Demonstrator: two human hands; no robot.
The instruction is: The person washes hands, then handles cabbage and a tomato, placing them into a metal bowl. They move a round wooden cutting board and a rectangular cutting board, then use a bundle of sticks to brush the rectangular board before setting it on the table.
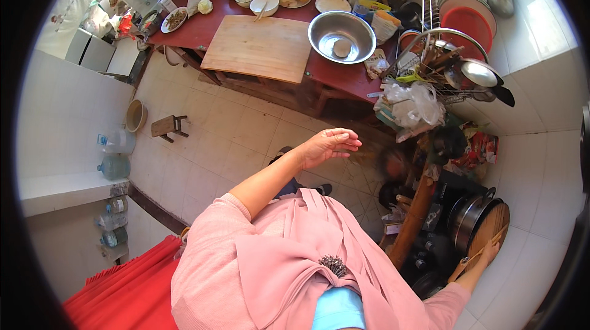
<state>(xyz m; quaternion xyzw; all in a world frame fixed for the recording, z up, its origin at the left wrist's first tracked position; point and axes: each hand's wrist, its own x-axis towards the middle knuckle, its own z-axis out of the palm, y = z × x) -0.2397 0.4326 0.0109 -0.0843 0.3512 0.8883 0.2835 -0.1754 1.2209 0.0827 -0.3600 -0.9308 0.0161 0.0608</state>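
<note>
My left hand (329, 146) is in mid-air in front of my body, empty, its fingers loosely bent and slightly apart. Low on the right, my right hand (491, 250) is closed around a thin, light wooden stick (497, 237) beside a round wooden board or lid (491, 219). Whether the stick is a loose utensil or a handle is unclear. That wooden round sits against a dark metal pot (463, 219) on a black stove. Near my right wrist, a flat wooden piece (459, 269) slants downward; its link to the stick is partly hidden.
On the red table (341, 71) are a wooden board (258, 48), a steel basin (318, 32) holding a pale lump, and several dishes. A utensil rack (433, 67) and plastic bags (415, 104) crowd its right end. A small stool (168, 127) stands on the floor.
</note>
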